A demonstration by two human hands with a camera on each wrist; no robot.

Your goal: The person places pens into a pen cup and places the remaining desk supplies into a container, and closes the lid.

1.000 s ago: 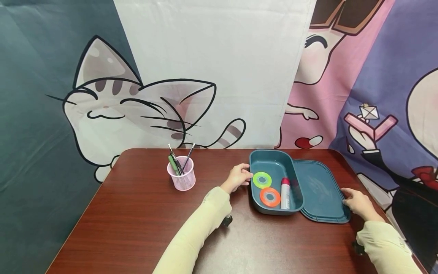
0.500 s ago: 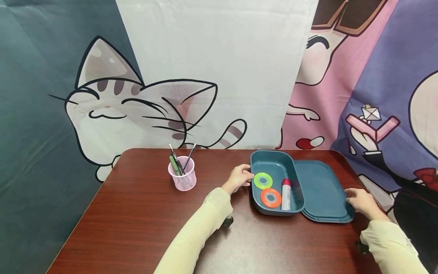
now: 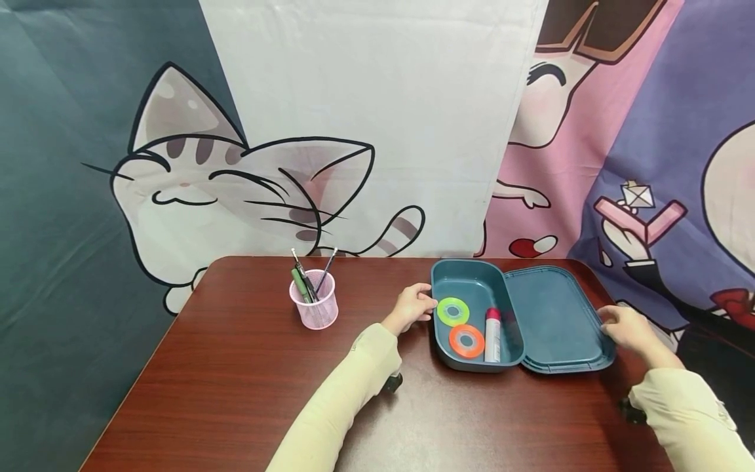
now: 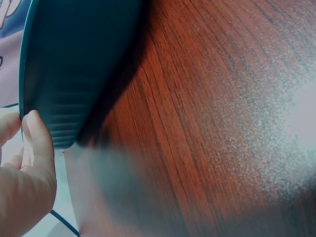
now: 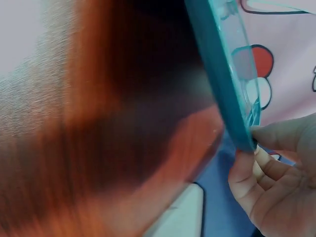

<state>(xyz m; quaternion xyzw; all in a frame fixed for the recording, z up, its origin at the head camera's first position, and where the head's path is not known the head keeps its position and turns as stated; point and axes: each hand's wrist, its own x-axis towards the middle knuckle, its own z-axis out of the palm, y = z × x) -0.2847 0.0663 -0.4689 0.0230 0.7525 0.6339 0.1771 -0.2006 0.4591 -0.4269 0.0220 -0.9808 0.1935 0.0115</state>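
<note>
A dark teal box [image 3: 472, 272] stands uncovered at the right of the table. Inside it lie a green tape roll [image 3: 453, 312], an orange tape roll [image 3: 466, 341] and a white tube with a red cap [image 3: 492, 335]. My left hand [image 3: 409, 307] pinches the box's left rim between thumb and fingers, as the left wrist view [image 4: 29, 182] also shows. The matching lid [image 3: 557, 318] is at the box's right side, its left edge hidden behind the box. At its right edge, my right hand [image 3: 631, 331] pinches the lid between thumb and fingers.
A pink mesh pen cup [image 3: 315, 309] with several pens stands on the left part of the brown table [image 3: 236, 380]. Behind the table hangs a cloth backdrop [image 3: 366, 85] with cartoon drawings. The table's right edge runs close by the right hand.
My right hand has moved to the right with the lid, whose near edge has shifted a little away from me. The left hand and the box have stayed in place.
</note>
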